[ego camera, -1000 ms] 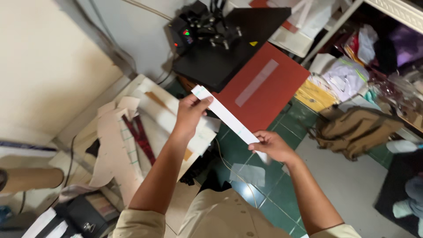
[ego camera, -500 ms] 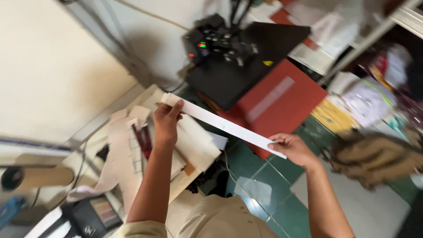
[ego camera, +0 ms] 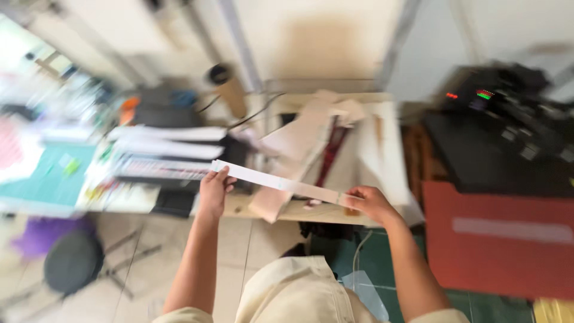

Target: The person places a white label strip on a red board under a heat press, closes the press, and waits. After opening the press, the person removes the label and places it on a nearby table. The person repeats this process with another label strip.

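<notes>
Your left hand (ego camera: 214, 192) has its grip closed on the left end of a long white strip (ego camera: 281, 183), thumb on top and fingers curled under. Your right hand (ego camera: 371, 203) pinches the strip's right end in the same way. Both grips are tight on the paper, and nothing else is in either hand. The strip hangs stretched between your hands, in the air above the near edge of the bench (ego camera: 299, 209), its left end a little farther from you than its right.

Under the strip, on the bench, lies a loose heap of pale cardboard pieces (ego camera: 305, 131), with a dark red piece (ego camera: 330, 152) among them. The picture is blurred, so finer detail there cannot be told. To the left of your left hand sit a stack of papers (ego camera: 167, 140) and a dark flat thing just beside them. A brown cardboard tube (ego camera: 227, 87) stands at the far side, near the wall.

To the right, a black machine (ego camera: 502, 137) with small red and green lights stands far right, and a red sheet (ego camera: 496, 239) lies nearer you. A dark round stool (ego camera: 73, 262) stands on the floor at near left.
</notes>
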The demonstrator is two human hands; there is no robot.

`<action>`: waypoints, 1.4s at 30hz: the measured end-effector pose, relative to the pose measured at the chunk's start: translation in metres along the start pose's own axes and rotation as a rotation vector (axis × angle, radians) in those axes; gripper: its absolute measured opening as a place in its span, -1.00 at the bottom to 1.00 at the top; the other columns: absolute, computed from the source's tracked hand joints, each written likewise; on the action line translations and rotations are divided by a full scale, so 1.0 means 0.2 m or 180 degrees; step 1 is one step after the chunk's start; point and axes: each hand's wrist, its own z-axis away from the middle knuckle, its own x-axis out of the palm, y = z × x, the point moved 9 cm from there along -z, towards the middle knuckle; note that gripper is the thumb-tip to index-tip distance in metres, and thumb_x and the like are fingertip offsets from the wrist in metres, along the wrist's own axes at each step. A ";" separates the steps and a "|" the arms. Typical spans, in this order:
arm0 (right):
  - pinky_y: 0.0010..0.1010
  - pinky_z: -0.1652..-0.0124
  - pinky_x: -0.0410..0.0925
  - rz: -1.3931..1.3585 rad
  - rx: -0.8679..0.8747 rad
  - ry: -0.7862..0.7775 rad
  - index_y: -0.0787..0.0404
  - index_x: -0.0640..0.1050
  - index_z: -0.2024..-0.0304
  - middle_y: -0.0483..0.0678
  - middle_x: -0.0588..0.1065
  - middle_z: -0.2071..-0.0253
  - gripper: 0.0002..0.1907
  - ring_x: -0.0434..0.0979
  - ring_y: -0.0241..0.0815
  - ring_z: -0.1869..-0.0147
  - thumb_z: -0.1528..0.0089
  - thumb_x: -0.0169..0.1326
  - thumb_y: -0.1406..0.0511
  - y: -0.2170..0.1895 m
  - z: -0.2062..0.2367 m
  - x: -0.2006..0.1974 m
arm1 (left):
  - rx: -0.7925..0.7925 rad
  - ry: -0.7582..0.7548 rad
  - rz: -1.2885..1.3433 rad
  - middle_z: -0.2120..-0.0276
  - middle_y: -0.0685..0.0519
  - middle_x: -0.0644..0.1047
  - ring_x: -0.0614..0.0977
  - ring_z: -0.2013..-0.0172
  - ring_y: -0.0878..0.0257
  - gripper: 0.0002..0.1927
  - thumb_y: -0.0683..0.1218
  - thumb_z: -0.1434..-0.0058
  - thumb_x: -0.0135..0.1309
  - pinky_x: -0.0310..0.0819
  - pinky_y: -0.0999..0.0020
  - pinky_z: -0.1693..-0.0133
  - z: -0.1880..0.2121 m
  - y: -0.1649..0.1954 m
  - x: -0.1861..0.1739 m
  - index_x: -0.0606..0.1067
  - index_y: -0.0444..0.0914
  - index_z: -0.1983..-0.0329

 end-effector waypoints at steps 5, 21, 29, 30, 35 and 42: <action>-0.38 0.26 0.40 -0.0142 -0.0054 -0.0690 0.26 0.64 0.09 -0.10 0.60 0.37 -0.74 0.54 -0.28 0.32 -0.21 0.19 0.27 -0.44 -0.33 0.65 | 0.0304 0.0519 0.0341 0.36 0.13 0.61 0.59 0.46 0.38 -0.90 -0.13 -0.31 0.14 0.41 0.51 0.45 0.08 0.29 -0.69 0.55 -0.23 0.16; -0.42 0.35 0.37 0.0311 -0.0491 0.0553 0.29 0.62 0.14 -0.06 0.60 0.42 -0.77 0.55 -0.29 0.39 -0.20 0.26 0.30 -1.25 -1.05 1.58 | 0.0662 0.0837 -0.0818 0.32 0.05 0.62 0.63 0.44 0.35 -0.71 -0.12 -0.20 0.27 0.43 0.49 0.46 -0.83 1.17 -1.50 0.56 -0.34 0.05; -0.19 -0.01 0.40 0.2416 -0.0951 0.1421 0.24 0.60 -0.01 0.09 0.57 -0.02 -0.55 0.57 0.04 -0.05 -0.22 0.26 0.07 -1.52 -1.15 1.75 | 0.1803 0.1257 -0.3595 0.16 -0.25 0.56 0.58 0.15 -0.15 -0.49 -0.03 -0.10 0.41 0.45 0.05 0.13 -1.21 1.35 -1.67 0.53 -0.39 -0.02; -0.17 -0.06 0.39 0.2555 -0.0798 0.1356 0.20 0.59 -0.05 0.07 0.55 -0.07 -0.56 0.54 0.05 -0.10 -0.25 0.23 0.07 -1.52 -1.20 1.77 | 0.1745 0.1187 -0.3485 0.12 -0.24 0.55 0.58 0.10 -0.14 -0.52 -0.02 -0.14 0.37 0.45 0.06 0.07 -1.24 1.32 -1.69 0.53 -0.36 -0.03; 0.06 -0.14 0.20 0.3430 -0.1075 0.0939 0.12 0.54 -0.20 0.06 0.45 -0.19 -0.48 0.38 0.07 -0.26 -0.23 0.20 0.09 -1.61 -1.41 1.94 | 0.2282 0.0613 -0.3127 0.03 -0.10 0.57 0.60 -0.01 -0.06 -0.59 0.00 -0.20 0.26 0.48 0.11 -0.08 -1.29 1.25 -1.56 0.55 -0.26 -0.06; -0.02 -0.24 0.14 0.3800 -0.1303 0.0870 0.01 0.60 -0.09 -0.13 0.52 -0.19 -0.66 0.43 -0.10 -0.32 -0.27 0.14 0.17 -1.56 -1.41 2.00 | 0.2251 -0.0598 -0.3531 0.03 -0.05 0.55 0.59 0.00 -0.05 -0.71 -0.01 -0.22 0.21 0.49 0.11 0.00 -1.21 0.97 -1.17 0.60 -0.19 0.03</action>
